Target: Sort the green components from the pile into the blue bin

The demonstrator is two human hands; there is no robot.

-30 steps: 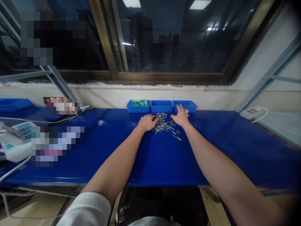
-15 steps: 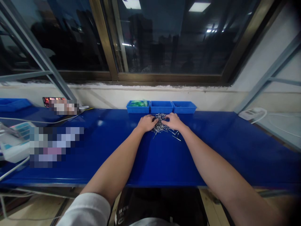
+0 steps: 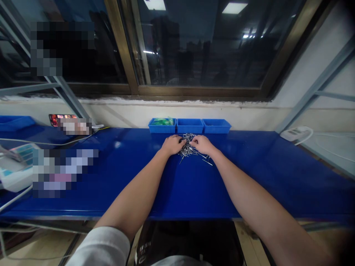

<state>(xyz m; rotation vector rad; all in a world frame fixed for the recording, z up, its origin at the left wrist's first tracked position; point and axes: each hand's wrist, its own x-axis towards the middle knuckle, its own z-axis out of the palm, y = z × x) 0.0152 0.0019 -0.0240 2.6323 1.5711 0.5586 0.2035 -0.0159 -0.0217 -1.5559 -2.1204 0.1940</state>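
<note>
A heap of thin, shiny metal rivets [image 3: 189, 148] lies on the blue table, with a few loose ones at its near right side. From the left, my left hand [image 3: 173, 144] curls its fingers and thumb around some rivets at the heap's edge; the fingertips are partly hidden. Opposite it, my right hand [image 3: 203, 144] has thumb and fingers pinched together on a rivet in the heap, though the rivet itself is hard to make out. Both hands rest low, close to each other.
Behind the heap stand three blue bins in a row: the left bin [image 3: 162, 129] holds green bags, beside a middle bin [image 3: 190, 129] and a right bin [image 3: 216, 129]. A white device [image 3: 16, 173] and a phone [image 3: 62, 120] are at left; a white box with a cable [image 3: 296, 133] lies far right.
My right hand's thumb and fingers, spread before, have come together at the heap. My left hand stays almost in place. The rivets look much the same.
</note>
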